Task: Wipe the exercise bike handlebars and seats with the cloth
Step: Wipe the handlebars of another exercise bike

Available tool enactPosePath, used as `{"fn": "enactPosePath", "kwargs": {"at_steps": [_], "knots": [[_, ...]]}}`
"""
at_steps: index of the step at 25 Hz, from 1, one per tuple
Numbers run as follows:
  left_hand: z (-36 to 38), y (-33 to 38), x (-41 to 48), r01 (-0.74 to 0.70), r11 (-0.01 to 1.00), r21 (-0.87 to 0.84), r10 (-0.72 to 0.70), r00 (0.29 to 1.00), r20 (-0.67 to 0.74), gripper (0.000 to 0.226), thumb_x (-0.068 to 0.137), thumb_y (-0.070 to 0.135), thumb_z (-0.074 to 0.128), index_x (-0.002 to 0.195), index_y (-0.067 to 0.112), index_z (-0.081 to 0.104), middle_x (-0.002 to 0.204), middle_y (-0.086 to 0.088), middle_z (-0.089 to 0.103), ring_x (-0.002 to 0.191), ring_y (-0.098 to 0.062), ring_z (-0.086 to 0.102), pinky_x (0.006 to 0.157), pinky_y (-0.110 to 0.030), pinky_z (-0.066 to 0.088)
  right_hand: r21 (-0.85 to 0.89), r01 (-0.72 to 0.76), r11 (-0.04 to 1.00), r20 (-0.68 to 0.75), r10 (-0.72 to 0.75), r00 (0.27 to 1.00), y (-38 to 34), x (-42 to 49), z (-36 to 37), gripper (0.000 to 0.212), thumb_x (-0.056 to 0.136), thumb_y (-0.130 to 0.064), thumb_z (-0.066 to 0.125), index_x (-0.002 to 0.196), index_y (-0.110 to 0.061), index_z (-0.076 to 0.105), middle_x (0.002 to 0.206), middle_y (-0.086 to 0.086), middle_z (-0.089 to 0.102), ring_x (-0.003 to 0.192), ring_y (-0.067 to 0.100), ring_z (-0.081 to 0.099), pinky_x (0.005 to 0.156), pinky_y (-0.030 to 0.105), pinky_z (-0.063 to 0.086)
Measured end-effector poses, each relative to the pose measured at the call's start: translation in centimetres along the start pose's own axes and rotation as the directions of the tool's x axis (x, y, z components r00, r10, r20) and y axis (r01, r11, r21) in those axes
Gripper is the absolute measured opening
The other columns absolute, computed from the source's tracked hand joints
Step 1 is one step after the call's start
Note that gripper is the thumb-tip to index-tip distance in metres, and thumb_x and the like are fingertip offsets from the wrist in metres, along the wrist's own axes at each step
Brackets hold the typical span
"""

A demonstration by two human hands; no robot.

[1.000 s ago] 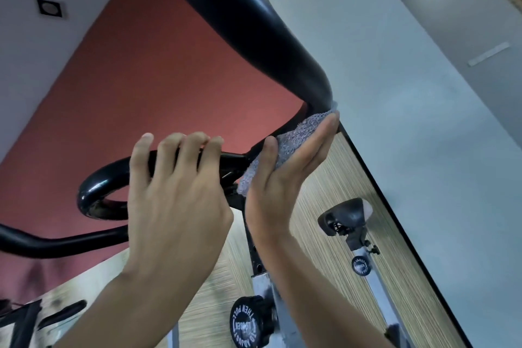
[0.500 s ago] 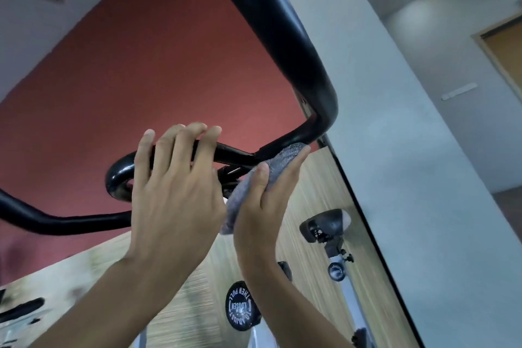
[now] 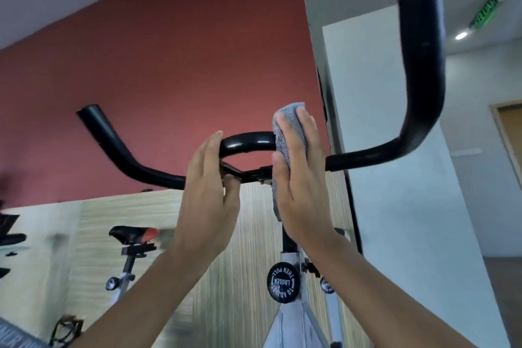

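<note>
Red wall (image 3: 169, 65) above and pale wood-grain panelling below fill the background, seen from low down, under the bike's bars. The handlebars (image 3: 418, 93) are one black set: two upturned horns, left and right, joined by a central loop. You are at that loop.

Your right hand (image 3: 302, 186) presses the single grey cloth (image 3: 285, 133) against the loop's right side. Its fingers (image 3: 306, 133) lie flat and straight behind the cloth, and the thumb lies across the near edge, pinning it. Your left hand (image 3: 209, 192) rests against the loop's left side, fingers nearly straight and holding nothing. Whether its thumb hooks round the lower bar, you cannot tell.

The cloth looks soft, light and limp. It will probably fold round the tube, so wrap it and slide along rather than dab. A loose tail hangs below your palm and could catch on the clamp. The bars look rigid and glossy, likely slick, so steady yourself on the loop.

One seat (image 3: 132, 233) shows, black with a red end, on a second bike well off to the left. This bike's own seat is out of view.
</note>
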State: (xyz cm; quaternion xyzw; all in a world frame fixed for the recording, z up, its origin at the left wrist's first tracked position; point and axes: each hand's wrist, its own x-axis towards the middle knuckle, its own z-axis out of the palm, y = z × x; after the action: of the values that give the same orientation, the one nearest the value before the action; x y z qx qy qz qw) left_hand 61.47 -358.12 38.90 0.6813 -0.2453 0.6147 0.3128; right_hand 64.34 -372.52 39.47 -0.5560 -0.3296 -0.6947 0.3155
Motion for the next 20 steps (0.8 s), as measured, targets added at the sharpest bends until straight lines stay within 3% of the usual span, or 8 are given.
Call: {"fn": "enactPosePath", "kwargs": {"at_steps": [2,5,7,9,15,17,20], "knots": [[0.2,-0.6,-0.1,-0.006,0.997,-0.08,0.004,1.0,-0.019,0.065,0.096,0.0,0.045,0.155,0.021,0.027,0.156,0.004,0.034,0.145,-0.011,0.031,0.12,-0.039,0.03,-0.204,0.094,0.975,-0.001,-0.096,0.995,-1.1,0.4,1.5,0.043,0.109,-0.02,0.038,0.152,-0.024,0.039,0.163,0.003,0.026,0.153,0.024,0.021,0.122,0.053,0.022],[0.6,-1.2,0.1,-0.037,0.986,-0.161,0.031,0.999,-0.039,0.068,0.093,-0.006,0.047,0.154,0.018,0.032,0.154,0.002,0.038,0.144,-0.016,0.033,0.117,-0.042,0.033,-0.48,0.311,0.82,0.083,-0.311,0.947,-1.3,0.8,2.1,0.04,0.108,-0.024,0.043,0.147,-0.024,0.049,0.155,0.005,0.043,0.148,0.025,0.033,0.123,0.05,0.022],[0.7,-1.6,-0.1,-0.044,0.987,-0.156,0.038,0.999,-0.037,0.07,0.092,-0.008,0.047,0.155,0.018,0.031,0.156,0.004,0.036,0.146,-0.008,0.028,0.121,-0.028,0.024,-0.509,0.336,0.792,0.102,-0.333,0.938,-0.3,1.0,1.3,0.041,0.107,-0.02,0.048,0.147,-0.025,0.048,0.154,0.006,0.043,0.147,0.025,0.035,0.121,0.053,0.024],[0.6,-1.8,-0.1,-0.042,0.984,-0.171,0.035,0.998,-0.047,0.066,0.093,-0.003,0.045,0.154,0.02,0.033,0.154,0.007,0.037,0.144,-0.002,0.027,0.117,-0.014,0.02,-0.434,0.275,0.858,0.074,-0.271,0.96,-0.1,0.7,0.7,0.04,0.107,-0.019,0.044,0.147,-0.024,0.047,0.154,0.007,0.042,0.147,0.025,0.033,0.119,0.055,0.025],[0.5,-1.7,1.3,-0.088,0.933,-0.349,0.026,0.983,-0.18,0.039,0.097,0.012,0.037,0.129,0.015,0.059,0.12,0.01,0.061,0.115,-0.016,0.052,0.097,-0.031,0.042,-0.43,0.216,0.877,0.145,-0.168,0.975,-3.9,1.6,1.3,0.037,0.106,-0.018,0.043,0.14,-0.021,0.057,0.146,0.004,0.05,0.139,0.025,0.043,0.117,0.053,0.029],[0.7,-2.3,1.8,-0.076,0.911,-0.405,0.005,0.985,-0.174,0.034,0.1,0.015,0.036,0.125,0.014,0.06,0.116,0.008,0.062,0.111,-0.017,0.055,0.094,-0.033,0.044,-0.364,0.131,0.922,0.175,-0.071,0.982,-4.4,1.8,0.6,0.036,0.106,-0.016,0.044,0.139,-0.019,0.058,0.145,0.005,0.05,0.137,0.025,0.044,0.112,0.054,0.035],[-0.3,-2.0,2.8,0.014,0.896,-0.443,-0.057,0.995,-0.084,0.035,0.101,0.021,0.035,0.123,0.013,0.061,0.117,0.004,0.063,0.112,-0.02,0.057,0.093,-0.034,0.045,-0.299,-0.07,0.952,0.247,0.148,0.958,-6.2,2.7,-0.8,0.036,0.107,-0.017,0.041,0.139,-0.017,0.057,0.146,0.005,0.048,0.137,0.019,0.043,0.113,0.046,0.038]]}}
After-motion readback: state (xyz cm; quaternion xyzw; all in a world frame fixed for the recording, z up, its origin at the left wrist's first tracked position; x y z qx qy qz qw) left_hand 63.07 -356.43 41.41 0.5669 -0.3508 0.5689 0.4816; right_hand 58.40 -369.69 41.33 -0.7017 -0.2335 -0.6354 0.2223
